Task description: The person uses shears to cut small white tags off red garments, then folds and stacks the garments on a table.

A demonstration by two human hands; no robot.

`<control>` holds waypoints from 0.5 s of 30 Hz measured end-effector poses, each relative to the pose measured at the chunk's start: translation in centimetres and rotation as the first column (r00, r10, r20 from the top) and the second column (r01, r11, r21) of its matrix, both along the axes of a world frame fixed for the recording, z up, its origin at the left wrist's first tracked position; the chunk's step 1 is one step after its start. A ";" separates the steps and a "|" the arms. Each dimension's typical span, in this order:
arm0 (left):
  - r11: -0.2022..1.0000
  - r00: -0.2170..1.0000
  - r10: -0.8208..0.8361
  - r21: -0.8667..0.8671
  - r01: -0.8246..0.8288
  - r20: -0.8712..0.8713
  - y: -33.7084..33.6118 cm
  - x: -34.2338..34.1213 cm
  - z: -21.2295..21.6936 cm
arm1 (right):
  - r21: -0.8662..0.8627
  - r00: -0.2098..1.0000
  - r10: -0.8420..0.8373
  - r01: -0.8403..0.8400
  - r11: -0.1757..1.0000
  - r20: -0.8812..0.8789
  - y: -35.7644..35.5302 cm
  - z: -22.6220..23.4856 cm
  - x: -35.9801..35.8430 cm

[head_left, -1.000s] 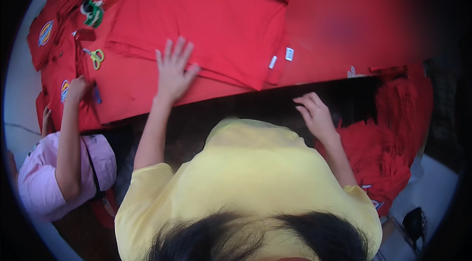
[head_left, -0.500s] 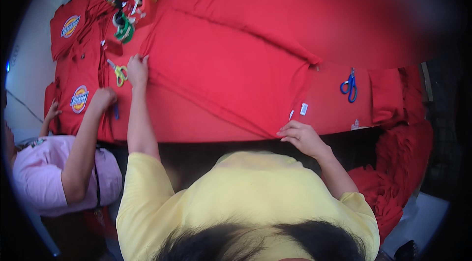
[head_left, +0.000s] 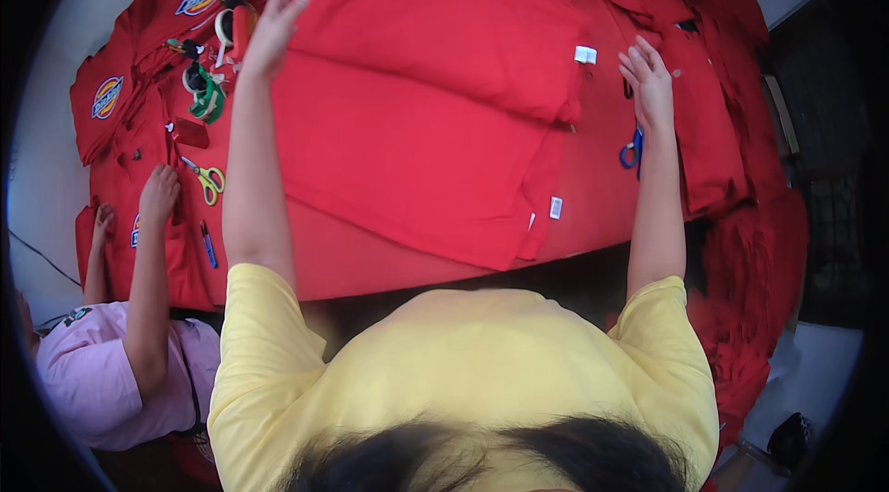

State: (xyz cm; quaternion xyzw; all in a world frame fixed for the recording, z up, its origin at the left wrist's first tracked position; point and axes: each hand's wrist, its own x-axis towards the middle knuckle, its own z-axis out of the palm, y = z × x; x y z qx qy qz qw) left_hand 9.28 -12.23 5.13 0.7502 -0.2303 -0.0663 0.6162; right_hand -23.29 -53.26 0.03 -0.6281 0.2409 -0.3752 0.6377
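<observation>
A red table [head_left: 407, 283] spreads across the view. On its middle, in front of the person, lie layered red cloths, a folded upper cloth [head_left: 444, 33] over a flatter lower cloth [head_left: 407, 154]. Both lie aslant: their long edges run from the far left down to the near right, and the lower one's near right corner points toward the person, close to the table's front edge. Its left end is hidden behind the left forearm.

A heap of red garments [head_left: 755, 279] hangs at the right edge, folded red clothes [head_left: 685, 121] lie farther in, and red shirts [head_left: 102, 135] with round badges cover the left. A co-worker in a pink shirt [head_left: 130, 381] rests a hand on these.

The left hand [head_left: 270, 36] is open and holds nothing, fingers straight and close together over the cloths' far left; contact cannot be told. The right hand [head_left: 650, 84] is also open and bare, fingers apart and slightly bent, between the cloths and the folded clothes.

Near the left forearm are a green tape holder [head_left: 206, 103] and yellow scissors [head_left: 211, 182]. Blue scissors [head_left: 632, 154] lie partly behind the right forearm. White tags [head_left: 585, 55] show at the cloths' right edges.
</observation>
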 end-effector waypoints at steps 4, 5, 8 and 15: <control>0.807 0.945 -0.159 0.590 -0.044 0.288 1.0 -9.2 -9.2 | -0.653 0.602 -0.433 -0.203 0.729 -0.671 -0.6 -5.4 -9.6; 0.688 0.921 -0.186 0.714 -0.127 0.342 1.2 -12.8 -10.8 | -0.697 0.445 -0.560 -0.243 0.675 -0.698 0.8 -6.4 -11.4; 0.482 0.787 -0.311 0.802 -0.353 0.533 0.7 -22.9 -15.9 | -0.790 0.317 -0.724 -0.274 0.549 -0.613 2.9 -10.0 -15.6; 0.613 0.570 -0.724 0.740 0.277 0.387 -2.7 -39.9 -15.7 | -0.845 0.488 -0.705 -0.152 0.513 -0.516 3.0 -11.7 -16.9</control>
